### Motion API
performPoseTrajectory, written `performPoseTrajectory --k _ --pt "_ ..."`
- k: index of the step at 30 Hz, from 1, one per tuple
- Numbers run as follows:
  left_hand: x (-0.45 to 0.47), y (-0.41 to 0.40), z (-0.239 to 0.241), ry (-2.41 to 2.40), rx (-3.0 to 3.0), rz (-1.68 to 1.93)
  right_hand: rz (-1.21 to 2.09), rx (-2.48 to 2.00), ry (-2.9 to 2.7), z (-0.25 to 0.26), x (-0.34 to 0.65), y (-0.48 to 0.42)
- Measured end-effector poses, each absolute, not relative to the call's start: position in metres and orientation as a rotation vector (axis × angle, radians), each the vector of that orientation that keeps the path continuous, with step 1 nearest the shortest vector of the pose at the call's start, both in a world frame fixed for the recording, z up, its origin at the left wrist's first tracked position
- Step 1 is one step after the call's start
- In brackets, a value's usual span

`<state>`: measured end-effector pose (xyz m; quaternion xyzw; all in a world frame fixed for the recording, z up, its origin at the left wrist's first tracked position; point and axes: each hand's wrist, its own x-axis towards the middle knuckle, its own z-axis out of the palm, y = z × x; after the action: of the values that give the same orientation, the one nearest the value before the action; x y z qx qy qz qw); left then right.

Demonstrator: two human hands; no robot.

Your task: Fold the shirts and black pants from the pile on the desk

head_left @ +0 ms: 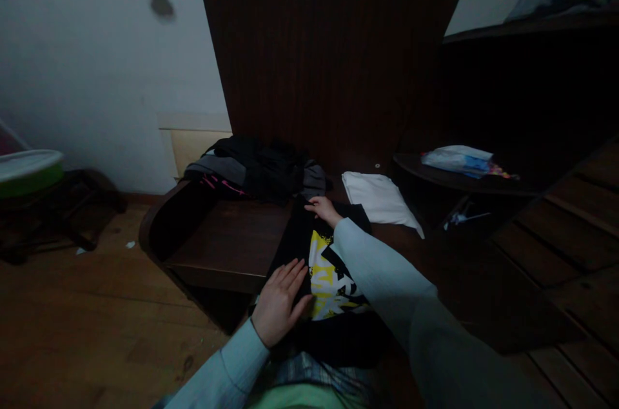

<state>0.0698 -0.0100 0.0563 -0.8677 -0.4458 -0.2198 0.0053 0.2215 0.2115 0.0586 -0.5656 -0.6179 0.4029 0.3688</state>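
Observation:
A folded black T-shirt [338,339] with a yellow and white print lies on the dark wooden bench in front of me. My left hand [280,302] rests flat on its left side, fingers stretched out and the thumb apart. At the far edge of the shirt, my right hand [325,209] has its fingers bent together on the cloth, seemingly pinching it near the top. My right sleeve hides part of the print. Just beyond the right hand lies a folded white cloth [380,197].
Dark clothes [261,167] are heaped at the bench's far left. The bench [222,235] has a curved raised left end. On the right, a low rounded shelf [507,186] holds a plastic packet [457,160]. A green and white basin [31,173] stands at far left.

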Motion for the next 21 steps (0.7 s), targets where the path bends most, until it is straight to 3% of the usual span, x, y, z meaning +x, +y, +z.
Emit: performPoseTrajectory --k 9,14,21 --pt "0.070 0.072 0.109 -1.390 -2.874 -0.484 0.778 -1.477 -1.573 0.102 0.250 0.209" --pt "0.080 0.117 0.083 -1.241 -2.943 -0.390 0.902 -1.454 -1.625 0.126 0.306 0.187" --pt "0.067 0.121 0.056 -1.416 -2.789 -0.425 0.674 -1.739 -1.910 0.113 0.369 0.123"
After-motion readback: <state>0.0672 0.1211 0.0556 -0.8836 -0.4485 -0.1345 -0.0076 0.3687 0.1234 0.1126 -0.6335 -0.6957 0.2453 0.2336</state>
